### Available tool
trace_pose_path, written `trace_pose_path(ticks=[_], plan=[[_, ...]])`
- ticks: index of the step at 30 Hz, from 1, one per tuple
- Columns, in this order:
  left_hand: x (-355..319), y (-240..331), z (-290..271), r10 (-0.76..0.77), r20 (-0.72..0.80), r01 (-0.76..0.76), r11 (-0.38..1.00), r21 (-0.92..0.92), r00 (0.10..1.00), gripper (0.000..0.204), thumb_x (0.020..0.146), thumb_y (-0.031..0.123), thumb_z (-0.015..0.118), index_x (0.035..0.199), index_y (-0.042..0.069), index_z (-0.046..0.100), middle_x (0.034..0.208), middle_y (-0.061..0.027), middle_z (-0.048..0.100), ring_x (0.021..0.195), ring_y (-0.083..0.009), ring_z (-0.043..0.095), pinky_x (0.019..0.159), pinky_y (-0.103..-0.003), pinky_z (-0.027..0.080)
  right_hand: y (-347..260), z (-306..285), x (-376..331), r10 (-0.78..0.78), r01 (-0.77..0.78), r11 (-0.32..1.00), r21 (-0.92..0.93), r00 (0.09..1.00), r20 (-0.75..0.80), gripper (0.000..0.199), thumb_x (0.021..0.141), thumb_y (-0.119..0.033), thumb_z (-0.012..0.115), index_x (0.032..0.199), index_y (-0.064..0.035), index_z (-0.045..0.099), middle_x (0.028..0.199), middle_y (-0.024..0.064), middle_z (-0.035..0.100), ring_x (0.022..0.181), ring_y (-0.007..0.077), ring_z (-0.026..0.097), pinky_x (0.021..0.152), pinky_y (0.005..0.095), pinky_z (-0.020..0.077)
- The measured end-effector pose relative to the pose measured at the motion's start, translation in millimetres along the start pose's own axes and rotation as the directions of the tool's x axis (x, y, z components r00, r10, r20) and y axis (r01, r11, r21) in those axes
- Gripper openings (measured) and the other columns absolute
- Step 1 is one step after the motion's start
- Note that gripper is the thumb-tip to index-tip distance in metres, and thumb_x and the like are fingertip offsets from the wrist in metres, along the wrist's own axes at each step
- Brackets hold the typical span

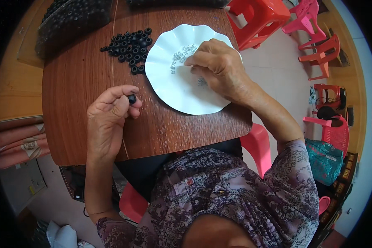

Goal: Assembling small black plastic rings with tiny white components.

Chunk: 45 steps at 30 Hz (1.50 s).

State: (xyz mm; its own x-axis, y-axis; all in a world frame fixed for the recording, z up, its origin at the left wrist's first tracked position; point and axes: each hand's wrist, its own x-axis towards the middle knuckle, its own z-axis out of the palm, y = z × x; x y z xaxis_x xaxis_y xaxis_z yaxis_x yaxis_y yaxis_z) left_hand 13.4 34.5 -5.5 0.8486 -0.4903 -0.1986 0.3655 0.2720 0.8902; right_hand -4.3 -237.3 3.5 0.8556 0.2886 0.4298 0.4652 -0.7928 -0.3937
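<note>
My left hand, above the table's left half, pinches a small black hollow cap between thumb and fingers. Over a white plate with a wavy rim, my right hand is bent into a pinch beside a scatter of tiny silvery metal pieces. What its fingertips hold, if anything, is too small to make out. A few more metal pieces lie under that hand. Left of the plate, a loose heap of similar black caps rests on the wood.
The brown wooden table has rounded corners. A clear bag of black pieces stands at the far left, and a dark container at the far edge. A red stool, pink chairs and a green bag stand to the right.
</note>
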Motion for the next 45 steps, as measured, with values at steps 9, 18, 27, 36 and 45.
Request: trace_pose_path(ticks=[9, 18, 27, 36, 45], plan=[[-9.9, -10.9, 4.0, 0.015, 0.008, -0.014, 0.994, -0.11, 1.0, 0.026, 0.087, 0.008, 0.062, 0.109, -0.005, 0.058, 0.092, -0.0102, 0.064, 0.074, -0.0107, 0.059, 0.072, -0.022, 0.049, -6.4, 27.9, 11.7, -0.143, 0.153, 0.971, -0.183, 0.987, 0.068, 0.008, 0.07, -0.002, 0.065, 0.076, -0.005, 0.069, 0.069, 0.0114, 0.058, 0.07, 0.0222, 0.055, 0.063, 0.0356, 0.0424], [-10.5, -16.7, 11.2, -0.019, 0.047, 0.032, 0.954, -0.298, 0.999, 0.024, 0.092, 0.012, 0.057, 0.109, -0.005, 0.057, 0.089, -0.0104, 0.061, 0.07, -0.0118, 0.056, 0.069, -0.027, 0.046, -18.8, 20.8, 9.9, -0.135, 0.148, 0.973, -0.176, 0.987, 0.084, 0.012, 0.068, 0.001, 0.067, 0.079, -0.0039, 0.065, 0.075, 0.0081, 0.059, 0.07, 0.024, 0.054, 0.063, 0.0352, 0.0449], [-7.6, -21.6, 19.2, -0.048, 0.049, 0.062, 0.941, -0.333, 0.998, 0.025, 0.095, 0.014, 0.051, 0.112, -0.005, 0.055, 0.089, -0.0106, 0.061, 0.069, -0.0117, 0.056, 0.067, -0.026, 0.045, -19.8, 17.3, 7.0, -0.04, 0.051, 0.994, -0.096, 0.992, 0.116, 0.014, 0.073, 0.003, 0.066, 0.086, -0.0015, 0.063, 0.078, 0.011, 0.061, 0.075, 0.0256, 0.059, 0.063, 0.036, 0.0481], [-12.3, -22.5, 14.7, -0.018, 0.026, 0.024, 0.962, -0.272, 1.0, 0.025, 0.091, 0.01, 0.058, 0.11, -0.006, 0.056, 0.091, -0.0116, 0.062, 0.073, -0.0125, 0.057, 0.069, -0.026, 0.047, -10.0, -3.8, 1.7, 0.067, -0.066, 0.996, -0.053, 0.998, 0.017, 0.014, 0.074, 0.003, 0.067, 0.087, -0.0005, 0.065, 0.078, 0.0101, 0.061, 0.074, 0.0242, 0.06, 0.064, 0.0345, 0.0484], [-10.7, -24.2, 17.4, 0.002, 0.048, 0.014, 0.942, -0.337, 0.999, 0.022, 0.091, 0.008, 0.058, 0.108, -0.005, 0.054, 0.091, -0.0114, 0.062, 0.072, -0.0128, 0.057, 0.07, -0.027, 0.047, -15.1, 8.9, 1.6, -0.047, 0.054, 0.997, -0.052, 0.989, 0.14, 0.023, 0.068, 0.005, 0.068, 0.089, -0.0051, 0.069, 0.081, 0.0095, 0.061, 0.08, 0.0243, 0.058, 0.067, 0.0349, 0.0495]])
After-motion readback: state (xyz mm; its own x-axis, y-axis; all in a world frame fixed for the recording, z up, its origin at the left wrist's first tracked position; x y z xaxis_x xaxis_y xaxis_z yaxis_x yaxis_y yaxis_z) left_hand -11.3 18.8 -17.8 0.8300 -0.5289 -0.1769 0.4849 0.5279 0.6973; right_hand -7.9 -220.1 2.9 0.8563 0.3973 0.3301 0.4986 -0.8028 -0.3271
